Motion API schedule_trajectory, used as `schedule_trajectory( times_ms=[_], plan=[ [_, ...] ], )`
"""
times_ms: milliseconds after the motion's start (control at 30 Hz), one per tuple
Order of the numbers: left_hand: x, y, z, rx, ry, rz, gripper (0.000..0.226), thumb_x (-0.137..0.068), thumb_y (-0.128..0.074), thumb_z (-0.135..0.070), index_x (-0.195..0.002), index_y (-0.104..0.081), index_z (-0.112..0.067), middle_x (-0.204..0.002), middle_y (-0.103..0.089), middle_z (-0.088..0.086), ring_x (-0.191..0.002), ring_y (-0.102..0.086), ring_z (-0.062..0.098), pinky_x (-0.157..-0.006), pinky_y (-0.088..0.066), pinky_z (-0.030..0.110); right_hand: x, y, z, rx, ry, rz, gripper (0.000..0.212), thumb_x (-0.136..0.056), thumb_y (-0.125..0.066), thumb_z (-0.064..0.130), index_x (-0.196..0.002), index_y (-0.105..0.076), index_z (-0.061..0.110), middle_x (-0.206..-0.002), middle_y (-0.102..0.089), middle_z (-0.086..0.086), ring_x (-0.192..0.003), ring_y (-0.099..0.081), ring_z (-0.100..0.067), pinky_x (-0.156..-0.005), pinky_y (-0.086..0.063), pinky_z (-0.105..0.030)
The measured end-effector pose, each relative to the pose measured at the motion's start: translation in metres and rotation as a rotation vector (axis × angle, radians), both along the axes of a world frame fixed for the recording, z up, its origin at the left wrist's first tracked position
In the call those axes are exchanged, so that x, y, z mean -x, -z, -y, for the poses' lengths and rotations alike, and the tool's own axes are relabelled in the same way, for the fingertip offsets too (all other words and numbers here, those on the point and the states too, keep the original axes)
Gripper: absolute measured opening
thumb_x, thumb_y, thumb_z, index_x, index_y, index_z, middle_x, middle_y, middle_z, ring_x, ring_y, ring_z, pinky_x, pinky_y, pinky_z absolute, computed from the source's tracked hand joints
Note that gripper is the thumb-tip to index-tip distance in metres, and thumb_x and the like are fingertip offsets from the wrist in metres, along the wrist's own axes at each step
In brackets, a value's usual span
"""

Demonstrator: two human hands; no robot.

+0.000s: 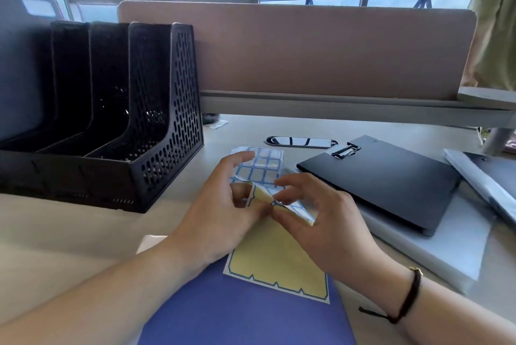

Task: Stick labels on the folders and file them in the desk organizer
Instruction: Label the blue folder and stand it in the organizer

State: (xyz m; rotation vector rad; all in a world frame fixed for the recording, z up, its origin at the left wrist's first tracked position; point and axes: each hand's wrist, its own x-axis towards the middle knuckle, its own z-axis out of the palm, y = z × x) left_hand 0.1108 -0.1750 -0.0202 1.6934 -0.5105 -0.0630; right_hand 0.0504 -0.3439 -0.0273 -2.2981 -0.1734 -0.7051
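A sheet of blue-bordered white labels (262, 166) with a yellow backing (276, 261) lies over a blue folder (243, 316) at the desk's near edge. My left hand (220, 205) holds the sheet's upper left part, thumb under the curled edge. My right hand (315, 216) pinches the folded-over edge of the sheet between thumb and fingertips. A black folder (385, 182) lies to the right on a grey-white folder (435, 244). The black desk organizer (156, 127) stands at the left, its visible slots holding nothing.
A brown partition (307, 51) runs along the desk's back. An oval cable port (301, 141) sits behind the labels. More grey folders (485, 180) lie at the far right. A person in a green top (497, 32) stands beyond the partition at the right.
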Motion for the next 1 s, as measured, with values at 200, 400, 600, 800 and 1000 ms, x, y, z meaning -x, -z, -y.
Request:
schedule_trajectory(
  times_ms=[200, 400, 600, 800, 1000],
  plan=[
    [0.0006, 0.0016, -0.0007, -0.046, 0.034, 0.125, 0.067, -0.087, -0.074, -0.007, -0.126, -0.042, -0.051, -0.088, -0.077, 0.008, -0.073, -0.069, 0.019, -0.075, -0.056, 0.041, 0.0002, -0.0006, 0.0003, -0.04, 0.016, -0.014, 0.032, -0.081, -0.08, 0.029, -0.101, -0.061, 0.046, -0.088, -0.072, 0.031, -0.09, -0.061, 0.016, -0.073, -0.036, -0.001],
    [-0.0021, 0.0059, -0.0023, -0.089, -0.025, 0.196, 0.069, -0.081, -0.081, -0.023, -0.127, -0.041, -0.056, -0.084, -0.074, 0.011, -0.066, -0.065, 0.015, -0.07, -0.05, 0.031, 0.001, -0.0013, -0.0002, -0.057, 0.02, -0.007, 0.029, -0.084, -0.078, 0.025, -0.103, -0.064, 0.042, -0.086, -0.074, 0.026, -0.089, -0.064, 0.012, -0.073, -0.038, -0.002],
    [-0.0031, 0.0058, -0.0027, -0.098, -0.053, 0.204, 0.067, -0.075, -0.081, -0.033, -0.123, -0.042, -0.059, -0.079, -0.068, 0.019, -0.072, -0.064, 0.037, -0.072, -0.055, 0.047, 0.0035, -0.0011, -0.0017, -0.016, 0.007, -0.022, 0.029, -0.087, -0.074, 0.026, -0.109, -0.063, 0.041, -0.083, -0.07, 0.031, -0.094, -0.062, 0.016, -0.074, -0.039, -0.001],
    [0.0001, 0.0031, -0.0026, -0.114, -0.054, 0.242, 0.066, -0.082, -0.08, -0.022, -0.124, -0.041, -0.055, -0.073, -0.059, 0.023, -0.062, -0.055, 0.031, -0.064, -0.049, 0.036, 0.0051, -0.0035, -0.0034, -0.047, 0.01, -0.029, 0.029, -0.088, -0.072, 0.023, -0.109, -0.063, 0.041, -0.085, -0.072, 0.028, -0.089, -0.063, 0.016, -0.07, -0.039, -0.002],
    [0.0024, 0.0, -0.0019, -0.126, -0.022, 0.283, 0.069, -0.084, -0.078, -0.018, -0.128, -0.039, -0.053, -0.072, -0.053, 0.026, -0.064, -0.052, 0.039, -0.062, -0.049, 0.048, 0.0043, -0.0069, -0.0044, -0.169, 0.0, -0.064, 0.024, -0.087, -0.071, 0.023, -0.105, -0.064, 0.037, -0.081, -0.073, 0.026, -0.081, -0.066, 0.009, -0.067, -0.041, -0.007]
  ],
)
